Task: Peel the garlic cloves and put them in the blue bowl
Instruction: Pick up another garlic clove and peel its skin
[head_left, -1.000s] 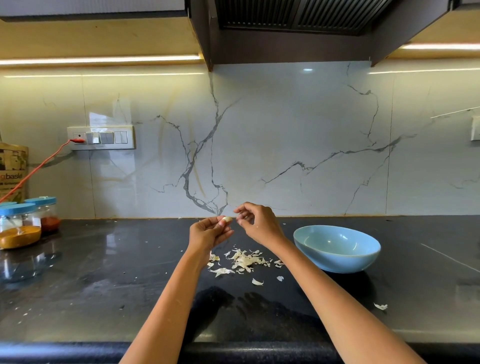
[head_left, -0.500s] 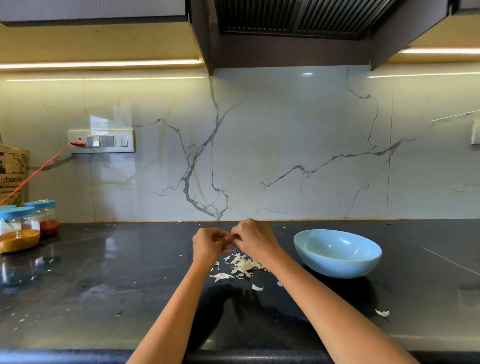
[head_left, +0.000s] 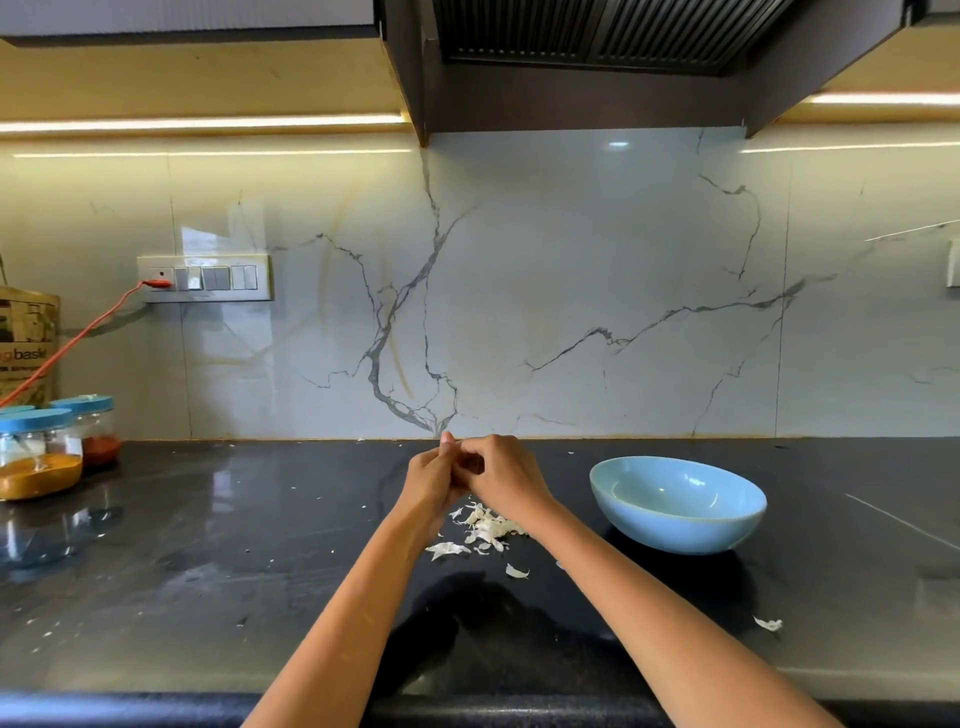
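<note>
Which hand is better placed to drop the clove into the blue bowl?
Probably the right hand: the blue bowl sits on its side, with bare counter between. The left hand would have to cross over it.

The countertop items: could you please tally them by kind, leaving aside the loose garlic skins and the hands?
Blue bowl: 1
Blue-lidded jars that can be made out: 2, one of yellow powder and one of red powder
Brown paper bag: 1
Total: 4

A sliver of another blue lid peeks behind the jars; I cannot tell what it belongs to.
</note>
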